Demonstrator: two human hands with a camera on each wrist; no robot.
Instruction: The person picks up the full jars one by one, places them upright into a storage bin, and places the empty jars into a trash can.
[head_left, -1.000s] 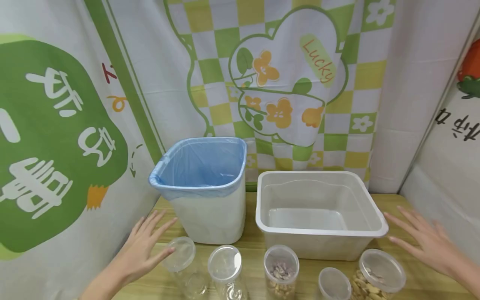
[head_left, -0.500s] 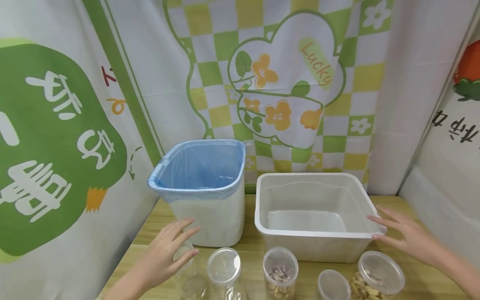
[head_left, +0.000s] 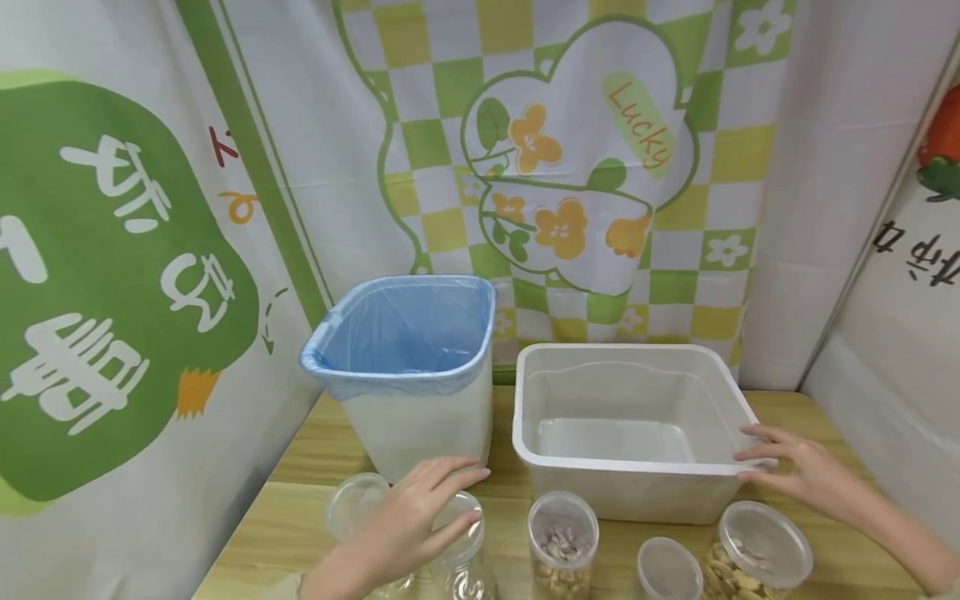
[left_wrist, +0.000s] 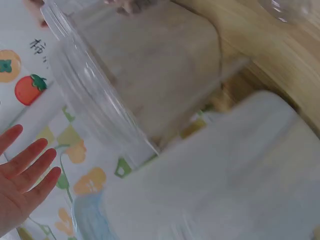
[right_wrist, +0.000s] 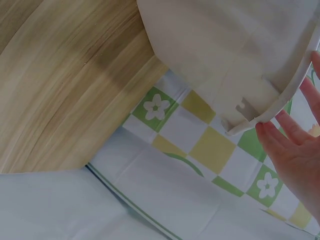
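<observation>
Left hand, fingers extended, rests atop a lidded clear jar before the lined bin, while the right hand, fingers straight, steadies the white tub's near corner.

The head view is bright and evenly lit with soft, diffuse light, so only faint shadows sit on the table under the white bin and the clear tub, while mild glare shows on the jar lids. Wide-angle distortion bends the straight lines of the backdrop cloth near the frame edges. The left wrist view is smeared by motion blur and close-range softness, and the right wrist view is sharper, though the tub's wall there is washed out.
</observation>
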